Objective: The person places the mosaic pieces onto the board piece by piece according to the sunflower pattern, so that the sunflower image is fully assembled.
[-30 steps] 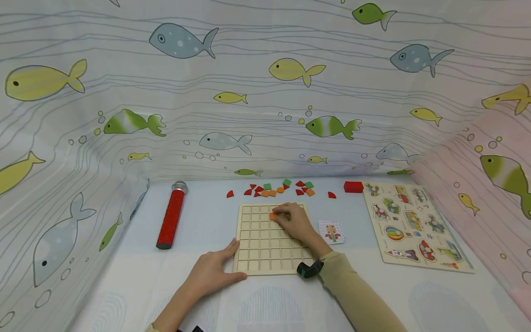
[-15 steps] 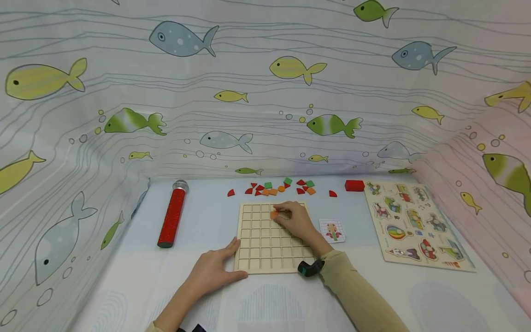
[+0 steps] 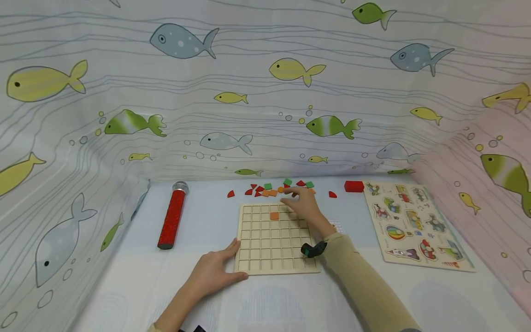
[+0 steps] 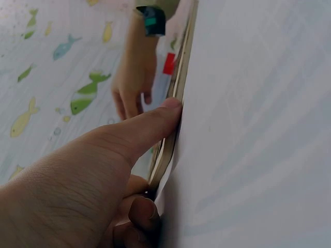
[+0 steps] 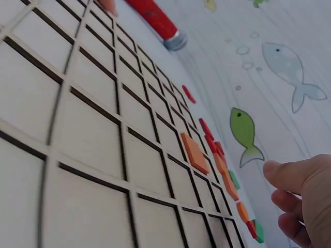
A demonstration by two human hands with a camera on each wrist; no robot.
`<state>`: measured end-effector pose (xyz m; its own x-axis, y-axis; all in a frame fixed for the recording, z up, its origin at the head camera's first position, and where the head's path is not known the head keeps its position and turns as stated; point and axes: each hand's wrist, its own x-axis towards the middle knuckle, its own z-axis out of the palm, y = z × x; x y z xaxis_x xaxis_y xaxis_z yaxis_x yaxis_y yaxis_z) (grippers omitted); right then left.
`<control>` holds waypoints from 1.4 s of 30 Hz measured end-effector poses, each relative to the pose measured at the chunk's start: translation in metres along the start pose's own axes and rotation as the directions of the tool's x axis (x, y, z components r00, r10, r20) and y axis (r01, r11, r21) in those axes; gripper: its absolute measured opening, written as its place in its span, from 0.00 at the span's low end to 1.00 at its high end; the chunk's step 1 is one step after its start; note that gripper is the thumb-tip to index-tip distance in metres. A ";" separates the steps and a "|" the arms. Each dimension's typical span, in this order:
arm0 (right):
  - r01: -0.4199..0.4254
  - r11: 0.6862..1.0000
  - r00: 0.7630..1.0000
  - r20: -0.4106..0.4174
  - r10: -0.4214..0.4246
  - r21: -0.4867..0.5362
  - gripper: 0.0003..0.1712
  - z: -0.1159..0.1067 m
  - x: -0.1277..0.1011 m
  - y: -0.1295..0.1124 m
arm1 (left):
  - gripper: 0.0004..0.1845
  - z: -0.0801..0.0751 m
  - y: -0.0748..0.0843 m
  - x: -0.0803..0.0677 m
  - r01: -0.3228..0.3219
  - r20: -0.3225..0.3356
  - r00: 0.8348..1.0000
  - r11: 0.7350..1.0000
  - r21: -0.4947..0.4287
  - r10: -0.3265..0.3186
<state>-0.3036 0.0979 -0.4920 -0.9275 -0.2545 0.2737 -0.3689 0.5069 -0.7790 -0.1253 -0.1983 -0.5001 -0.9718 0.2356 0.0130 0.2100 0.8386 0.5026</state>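
Note:
A pale wooden grid board (image 3: 265, 253) lies flat on the table. One orange square tile (image 3: 274, 216) sits in a cell near its far edge; the same orange tile (image 5: 194, 153) shows in the right wrist view. My left hand (image 3: 213, 272) rests at the board's near left corner, with the straight thumb (image 4: 155, 124) touching its edge. Over the far edge hovers my right hand (image 3: 306, 205), holding nothing, thumb and fingers apart. Its fingertips are close to an orange round piece (image 3: 280, 189) among several loose red, green and orange pieces.
A patterned card (image 3: 338, 226) lies right of the board, partly hidden by my right wrist. Left stands a red toy microphone (image 3: 172, 216) lying down. At the back right are a red block (image 3: 354, 186) and a wooden picture puzzle (image 3: 387, 230). Fish-print cloth surrounds the table.
My right hand has let go of the orange square tile, which now lies in the grid, and has moved away toward the loose pieces. The left hand stays put.

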 end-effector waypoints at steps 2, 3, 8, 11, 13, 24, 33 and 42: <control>-0.019 1.000 1.000 -0.010 0.019 -0.009 0.22 -0.006 0.009 0.002 | 0.52 0.000 0.000 0.000 -0.004 -0.007 1.000 1.000 0.003 0.004; -0.023 1.000 1.000 -0.017 0.023 -0.016 0.22 -0.008 0.013 0.003 | 0.52 0.000 0.000 0.000 -0.006 -0.009 1.000 1.000 0.004 0.006; -0.051 0.998 0.998 -0.029 0.049 -0.047 0.22 -0.011 0.031 0.012 | 0.51 0.000 -0.001 0.000 0.004 -0.006 1.000 1.000 -0.007 -0.004; -0.074 0.995 0.997 -0.017 0.074 -0.066 0.23 -0.010 0.037 0.017 | 0.51 0.000 -0.001 0.000 0.006 -0.004 1.000 1.000 -0.014 -0.006; -0.093 0.993 0.996 -0.011 0.093 -0.073 0.23 -0.009 0.040 0.021 | 0.52 -0.001 0.000 0.000 0.002 -0.001 1.000 1.000 -0.019 -0.002; -0.105 0.970 0.994 -0.051 0.096 -0.218 0.18 0.010 0.053 0.040 | 0.52 0.001 -0.001 -0.001 -0.003 -0.003 1.000 1.000 -0.006 0.003; -0.172 0.955 0.983 -0.112 0.148 -0.242 0.19 0.021 0.055 0.036 | 0.52 0.002 -0.003 0.001 0.002 0.003 1.000 1.000 -0.019 -0.002; -0.176 0.976 0.977 -0.143 0.157 -0.131 0.14 0.020 0.053 0.033 | 0.51 0.001 -0.001 -0.001 -0.005 -0.004 1.000 1.000 -0.009 0.005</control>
<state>-0.3639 0.0843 -0.5142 -0.9728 -0.0518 0.2259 -0.2050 0.6475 -0.7340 -0.1249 -0.1988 -0.5012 -0.9711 0.2380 0.0195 0.2144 0.8326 0.5107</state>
